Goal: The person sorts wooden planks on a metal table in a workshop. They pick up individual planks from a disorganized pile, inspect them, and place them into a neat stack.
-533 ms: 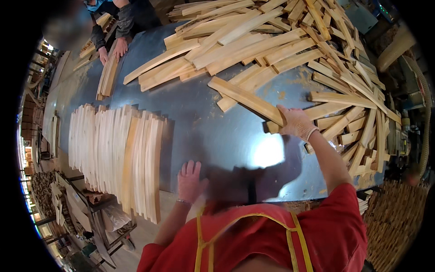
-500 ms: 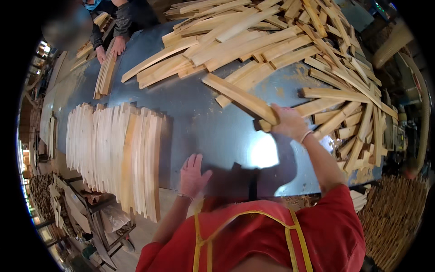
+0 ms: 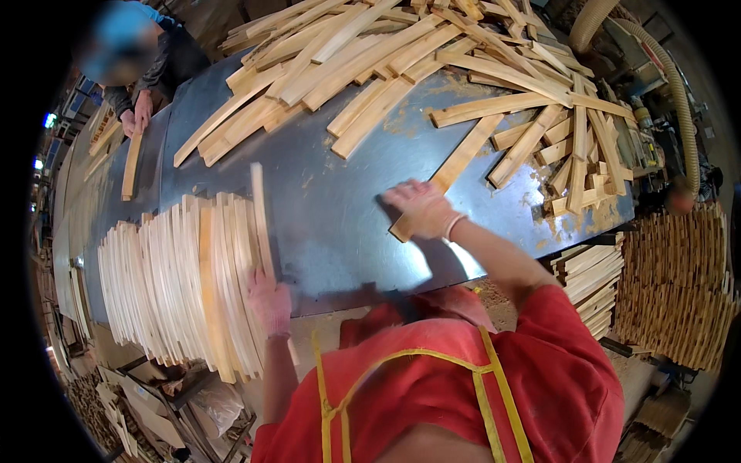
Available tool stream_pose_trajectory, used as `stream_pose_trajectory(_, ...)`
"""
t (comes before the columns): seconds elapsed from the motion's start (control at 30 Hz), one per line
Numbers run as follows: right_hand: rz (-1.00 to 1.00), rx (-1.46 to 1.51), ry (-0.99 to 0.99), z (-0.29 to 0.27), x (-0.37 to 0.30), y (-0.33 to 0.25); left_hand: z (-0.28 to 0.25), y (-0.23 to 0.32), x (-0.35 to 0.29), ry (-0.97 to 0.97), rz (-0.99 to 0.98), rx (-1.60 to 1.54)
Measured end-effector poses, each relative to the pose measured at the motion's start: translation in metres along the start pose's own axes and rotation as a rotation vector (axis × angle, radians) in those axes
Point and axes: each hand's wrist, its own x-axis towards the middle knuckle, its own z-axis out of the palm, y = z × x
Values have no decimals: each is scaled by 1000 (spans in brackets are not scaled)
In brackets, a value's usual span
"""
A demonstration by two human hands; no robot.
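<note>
My left hand is closed around the near part of a pale wooden slat, fingers on one side and thumb on the other. This slat stands at the right side of a tight row of slats, its far end sticking out beyond them. My right hand is over the near end of another slat, which lies slanting on the dark metal tabletop. Its fingers are stretched out to the left and slightly blurred. Part of that slat is hidden beneath the hand.
A loose heap of slats covers the far side and right of the table. At the upper left, a co-worker's hands hold a slat. Stacked wood stands at right, below a ribbed hose.
The slat my right hand held is now in my left hand beside the row. My right hand has moved left and nearer, onto another slat. The co-worker's bundle has become one visible slat.
</note>
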Motion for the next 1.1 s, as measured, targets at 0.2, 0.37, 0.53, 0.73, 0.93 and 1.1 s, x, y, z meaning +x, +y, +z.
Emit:
stream_pose_trajectory(0.2,-56,-300,109,19,9,80,9,-21,6,11,-151,306)
stream_pose_trajectory(0.37,-362,-4,320,23,39,27,40,51,13,-4,152,77)
stream_pose_trajectory(0.53,296,94,182,-84,100,158,49,185,-5,-286,360,-12)
stream_pose_trajectory(0.73,699,-102,131,-71,42,337,59,194,-5,-331,360,94)
stream_pose_trajectory(0.93,570,-83,-216,-78,16,234,32,139,-12,-356,310,-78)
stream_pose_trajectory(1.1,519,178,-192,-100,26,127,40,60,-54,-477,-104,-914)
